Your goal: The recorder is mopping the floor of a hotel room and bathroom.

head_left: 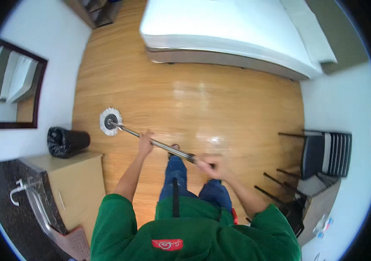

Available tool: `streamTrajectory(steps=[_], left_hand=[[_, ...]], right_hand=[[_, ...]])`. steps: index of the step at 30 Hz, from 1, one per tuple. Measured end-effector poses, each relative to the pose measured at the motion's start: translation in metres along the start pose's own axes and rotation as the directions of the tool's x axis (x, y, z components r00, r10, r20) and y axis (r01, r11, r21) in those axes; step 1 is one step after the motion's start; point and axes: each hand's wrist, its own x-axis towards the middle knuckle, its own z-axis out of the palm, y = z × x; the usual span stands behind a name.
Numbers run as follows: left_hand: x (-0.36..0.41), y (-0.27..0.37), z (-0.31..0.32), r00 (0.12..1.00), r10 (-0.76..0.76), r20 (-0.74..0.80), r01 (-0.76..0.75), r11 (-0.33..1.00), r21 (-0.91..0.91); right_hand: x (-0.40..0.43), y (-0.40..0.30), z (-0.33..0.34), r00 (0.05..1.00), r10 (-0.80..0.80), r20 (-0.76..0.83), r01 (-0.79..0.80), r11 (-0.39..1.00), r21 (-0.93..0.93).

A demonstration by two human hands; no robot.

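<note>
A round spin mop head (111,121) with white strands and a dark centre rests on the wood-look floor at the left. Its metal handle (169,147) slants from there down to the right, across the front of my body. My left hand (145,143) is closed around the middle of the handle. Near the handle's upper end, by a dark grip, my right hand (212,165) is wrapped around it, slightly blurred. One shoe shows just beyond the handle, below my jeans.
A bed with a white mattress (224,23) stands ahead. At the left are a lined black bin (77,142), a cabinet (77,186), a sink tap (18,192) and a wall mirror (40,84). Black chairs (312,156) and a small table (319,205) stand at the right.
</note>
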Motion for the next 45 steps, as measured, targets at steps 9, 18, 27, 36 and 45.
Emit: streamTrajectory(steps=[9, 18, 27, 36, 45], left_hand=[[-0.094, 0.584, 0.123, 0.836, 0.548, 0.022, -0.396, 0.631, -0.667], [-0.014, 0.678, 0.236, 0.529, 0.848, 0.038, -0.566, 0.385, -0.729], [-0.127, 0.537, 0.059, 0.743, 0.666, 0.072, -0.408, 0.535, -0.74], [-0.145, 0.116, -0.023, 0.981, 0.174, -0.083, -0.193, 0.909, -0.369], [-0.161, -0.063, -0.051, 0.998, -0.062, 0.017, 0.057, 0.975, 0.215]], right_hand=[[-0.411, -0.228, -0.169, 0.556, -0.19, -0.809, -0.166, 0.928, -0.333], [-0.343, -0.194, -0.134, 0.111, -0.465, -0.878, -0.217, 0.851, -0.478], [-0.426, -0.26, -0.137, 0.521, -0.195, -0.831, 0.102, 0.981, -0.167], [-0.146, -0.098, 0.056, 0.951, 0.025, -0.307, 0.038, 0.98, 0.197], [-0.102, -0.007, 0.172, 0.976, -0.196, -0.094, 0.208, 0.968, 0.143]])
